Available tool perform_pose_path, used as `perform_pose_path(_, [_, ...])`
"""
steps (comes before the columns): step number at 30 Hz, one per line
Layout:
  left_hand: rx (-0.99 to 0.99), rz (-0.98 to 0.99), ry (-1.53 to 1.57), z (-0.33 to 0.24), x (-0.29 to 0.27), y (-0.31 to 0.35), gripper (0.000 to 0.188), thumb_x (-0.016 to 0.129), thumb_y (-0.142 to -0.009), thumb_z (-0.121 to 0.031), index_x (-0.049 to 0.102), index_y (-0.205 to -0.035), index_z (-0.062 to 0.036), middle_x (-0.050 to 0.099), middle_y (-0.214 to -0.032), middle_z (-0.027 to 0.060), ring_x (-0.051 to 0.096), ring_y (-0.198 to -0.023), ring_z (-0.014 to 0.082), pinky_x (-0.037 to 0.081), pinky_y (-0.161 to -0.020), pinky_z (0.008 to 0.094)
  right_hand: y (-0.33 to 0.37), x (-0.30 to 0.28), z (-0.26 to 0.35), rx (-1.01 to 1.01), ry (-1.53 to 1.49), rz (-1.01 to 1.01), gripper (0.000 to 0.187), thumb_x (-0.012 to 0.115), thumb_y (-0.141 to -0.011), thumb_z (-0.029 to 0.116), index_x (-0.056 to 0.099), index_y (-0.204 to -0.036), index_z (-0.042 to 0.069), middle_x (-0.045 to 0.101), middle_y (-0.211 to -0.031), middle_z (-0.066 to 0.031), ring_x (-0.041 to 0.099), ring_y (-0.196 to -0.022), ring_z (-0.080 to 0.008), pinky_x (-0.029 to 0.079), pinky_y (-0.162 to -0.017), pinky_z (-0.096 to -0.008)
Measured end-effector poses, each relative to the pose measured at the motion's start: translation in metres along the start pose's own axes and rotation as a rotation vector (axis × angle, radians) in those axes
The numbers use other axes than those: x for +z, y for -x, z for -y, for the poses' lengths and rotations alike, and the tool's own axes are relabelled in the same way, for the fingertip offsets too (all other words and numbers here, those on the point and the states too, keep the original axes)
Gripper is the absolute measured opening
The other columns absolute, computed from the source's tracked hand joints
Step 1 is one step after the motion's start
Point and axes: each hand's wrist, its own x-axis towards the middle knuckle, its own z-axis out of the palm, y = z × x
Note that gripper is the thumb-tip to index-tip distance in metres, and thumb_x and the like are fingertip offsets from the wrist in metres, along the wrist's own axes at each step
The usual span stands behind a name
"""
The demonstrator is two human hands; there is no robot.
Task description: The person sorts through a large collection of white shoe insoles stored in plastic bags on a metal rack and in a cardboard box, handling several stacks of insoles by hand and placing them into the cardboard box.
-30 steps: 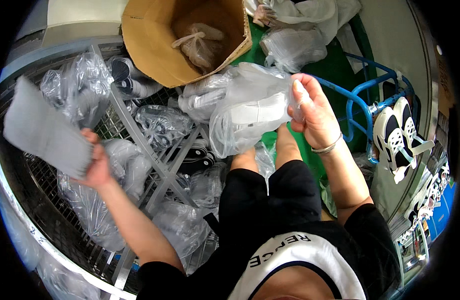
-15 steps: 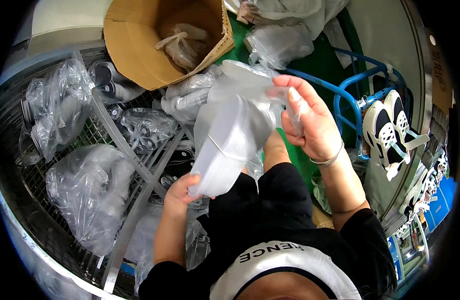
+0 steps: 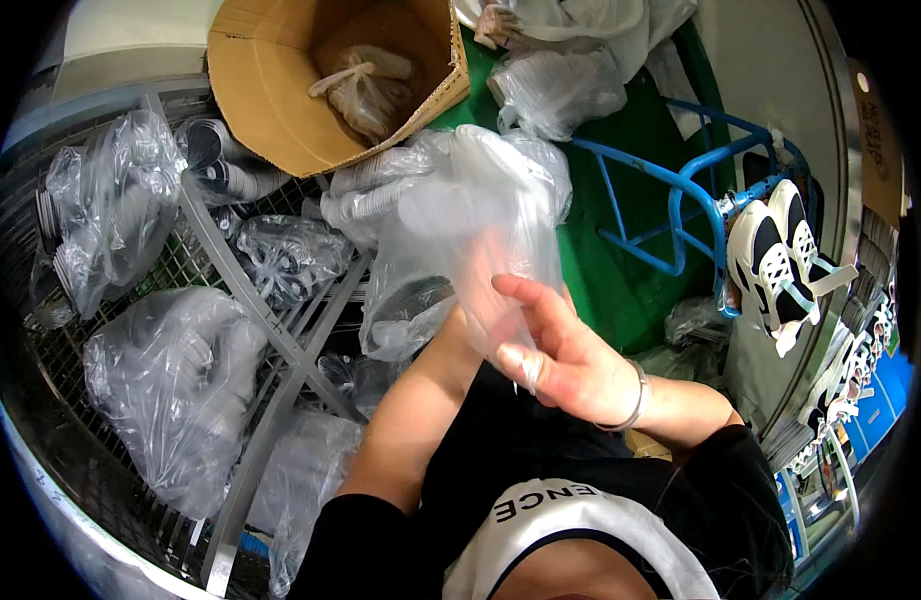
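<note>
Our right hand (image 3: 566, 365) pinches a big clear plastic bag (image 3: 471, 230) just below the open brown cardboard box (image 3: 281, 90). Our left hand hides inside the bag; we cannot tell its grip. Blue metal cart (image 3: 681, 200) stands right.

hands (image 3: 566, 360) gripping clear plastic bag (image 3: 471, 220), wire cart (image 3: 281, 330)

Head-worn fisheye, looking steeply down

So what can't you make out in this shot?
- Left hand: head view, hidden behind the clear plastic bag; only the forearm shows.
- Bag's contents: blurred by motion and glare.
- Right hand fingertips: partly veiled by the bag's film.
- Cardboard box: cut off at the top edge.
</note>
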Motion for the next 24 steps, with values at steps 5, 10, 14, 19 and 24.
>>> perform_pose_path(5, [0.257,-0.106,-1.474,0.004,-0.035,0.007,0.052,0.05,-0.074,-0.041,0.043,-0.11,-0.005,0.04,-0.114,0.0137,0.041,-0.103,0.0288,0.032,-0.086,0.0404,0.013,-0.032,0.007,-0.109,0.053,-0.213,0.042,0.044,-0.08,0.006,0.03,-0.12,0.004,0.049,-0.083,-0.0004,0.045,-0.07,-0.0053,0.037,-0.059,-0.0161])
perform_pose_path(10, [0.251,-0.332,-2.667,-0.054,-0.045,0.093,0.063,0.059,-0.066,-0.04,0.038,-0.115,-0.007,0.035,-0.118,0.0171,0.028,-0.112,0.0286,0.025,-0.088,0.0415,0.028,-0.065,-0.001,-0.302,0.068,-0.423,0.04,0.038,-0.084,0.015,0.029,-0.121,0.004,0.049,-0.082,-0.0002,0.04,-0.061,-0.0039,0.03,-0.046,-0.0138])
perform_pose_path(14, [-0.232,-0.309,-2.817,-0.068,-0.034,0.137,0.046,0.055,-0.067,-0.021,0.044,-0.109,-0.0079,0.05,-0.097,0.0106,0.046,-0.091,0.0246,0.03,-0.079,0.0393,0.031,-0.099,-0.016,-0.275,1.273,-0.46,0.057,0.06,-0.07,0.017,0.033,-0.116,0.0,0.045,-0.093,-0.0111,0.047,-0.073,-0.0181,0.041,-0.067,-0.027])
perform_pose_path(19, [0.035,-0.067,-2.713,-0.077,0.039,0.15,0.023,0.051,-0.065,-0.01,0.057,-0.087,-0.0071,0.051,-0.081,0.0054,0.048,-0.075,0.0209,0.032,-0.075,0.0354,0.048,-0.117,-0.017,0.008,1.497,-0.352,0.022,0.063,-0.062,0.019,0.049,-0.059,0.003,0.046,-0.094,-0.017,0.047,-0.09,-0.0309,0.037,-0.08,-0.0361])
perform_pose_path(24, [0.712,-0.102,-2.232,-0.08,0.056,0.15,0.013,0.056,-0.06,-0.003,0.059,-0.072,-0.0057,0.05,-0.074,0.0057,0.048,-0.071,0.0215,0.037,-0.066,0.0333,0.016,-0.09,0.006,-0.854,0.971,-0.084,0.024,0.063,-0.066,0.021,0.044,-0.063,0.006,0.045,-0.112,-0.0149,0.037,-0.109,-0.033,0.017,-0.095,-0.045])
